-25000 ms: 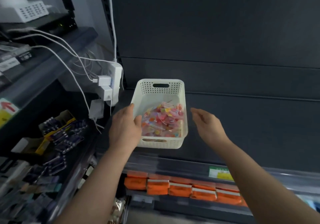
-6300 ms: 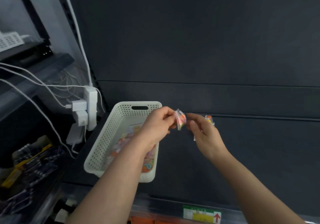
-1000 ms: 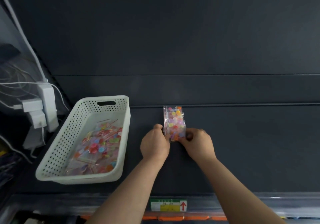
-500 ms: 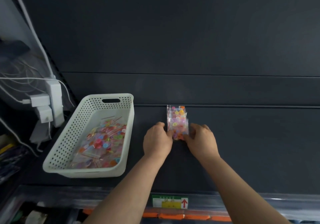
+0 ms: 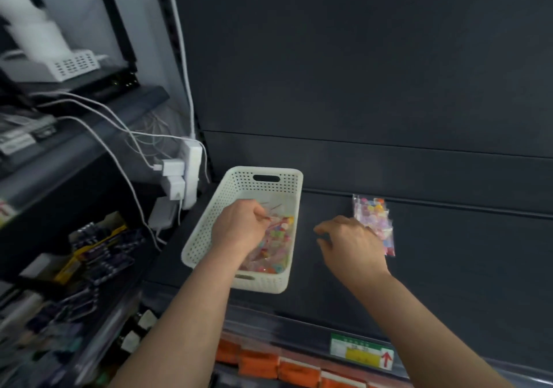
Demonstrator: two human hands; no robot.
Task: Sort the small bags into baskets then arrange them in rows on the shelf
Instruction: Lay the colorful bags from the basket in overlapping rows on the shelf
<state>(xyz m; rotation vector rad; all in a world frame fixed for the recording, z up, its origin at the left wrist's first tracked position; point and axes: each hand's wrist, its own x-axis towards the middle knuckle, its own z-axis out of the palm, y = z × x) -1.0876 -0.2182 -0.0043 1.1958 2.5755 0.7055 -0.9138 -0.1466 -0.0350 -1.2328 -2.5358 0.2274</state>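
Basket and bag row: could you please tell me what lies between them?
Only the right hand, held above bare dark shelf, as the head view shows.

Left of the dark back panel, a white power strip hangs upright, with 2 white plug adapters seated in its left face, one above the other. A thick white cord runs down to the strip's top; thinner white cables sweep in from the left. Upper left: a blurred white object above a white perforated box, beside a black device. On the side rack, dark blue packs lie around a yellow carton. Bottom: a row of orange packets; to their right, a green-and-yellow label bearing 1 red arrow.
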